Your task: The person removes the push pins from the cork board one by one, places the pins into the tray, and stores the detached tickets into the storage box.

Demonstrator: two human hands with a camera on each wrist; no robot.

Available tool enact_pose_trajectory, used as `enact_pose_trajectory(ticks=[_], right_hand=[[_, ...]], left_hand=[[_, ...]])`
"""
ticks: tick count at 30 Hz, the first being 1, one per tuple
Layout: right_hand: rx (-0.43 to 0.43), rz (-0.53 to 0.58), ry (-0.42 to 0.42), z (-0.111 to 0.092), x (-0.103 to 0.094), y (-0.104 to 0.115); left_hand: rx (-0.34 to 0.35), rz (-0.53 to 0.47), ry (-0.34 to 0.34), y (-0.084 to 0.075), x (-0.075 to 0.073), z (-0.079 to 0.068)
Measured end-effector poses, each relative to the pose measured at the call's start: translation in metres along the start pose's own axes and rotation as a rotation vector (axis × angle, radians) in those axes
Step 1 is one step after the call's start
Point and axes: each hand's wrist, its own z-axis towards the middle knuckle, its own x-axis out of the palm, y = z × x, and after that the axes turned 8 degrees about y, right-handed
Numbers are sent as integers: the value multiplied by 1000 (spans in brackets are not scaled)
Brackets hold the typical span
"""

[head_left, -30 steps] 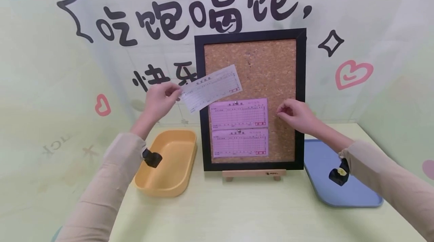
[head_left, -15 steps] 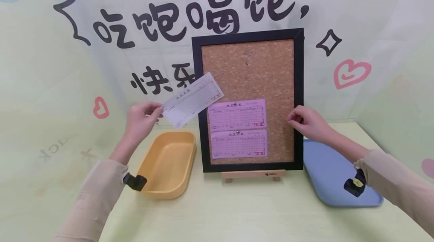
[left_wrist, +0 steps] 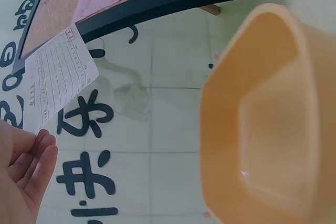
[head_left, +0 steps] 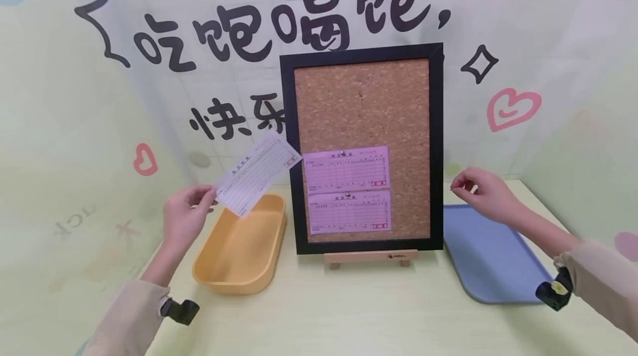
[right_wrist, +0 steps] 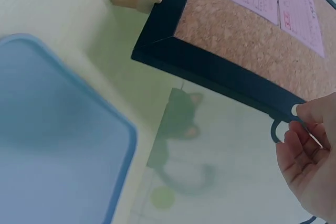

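Note:
My left hand pinches one corner of a pale receipt slip between thumb and fingers. The slip is tilted, and its far corner overlaps the left side of the black frame in the head view. My right hand is in the air right of the board, thumb and fingertips pinched together on a small pushpin, mostly hidden by the fingers. Two pink receipt slips, an upper one and a lower one, hang on the corkboard, each with a silver pin near its top edge.
The black-framed corkboard stands on a small wooden easel. A yellow bin sits left of it, below the pale slip. On the right lies a blue tray. A printed wall with large black characters rises behind.
The left hand has drawn the pale slip down and left, off the face of the corkboard. My right hand has moved right and slightly down, past the frame's right edge.

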Motion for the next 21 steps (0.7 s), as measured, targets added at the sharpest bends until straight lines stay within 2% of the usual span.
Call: enact_pose_trajectory(ticks=[11,21], right_hand=[[57,-25,35,-13,0,-16],[80,-11,53,-25,14,-28]], left_hand=[[-129,-23,-36,35,4,-37],[-291,-24,-3,58,11,-59]])
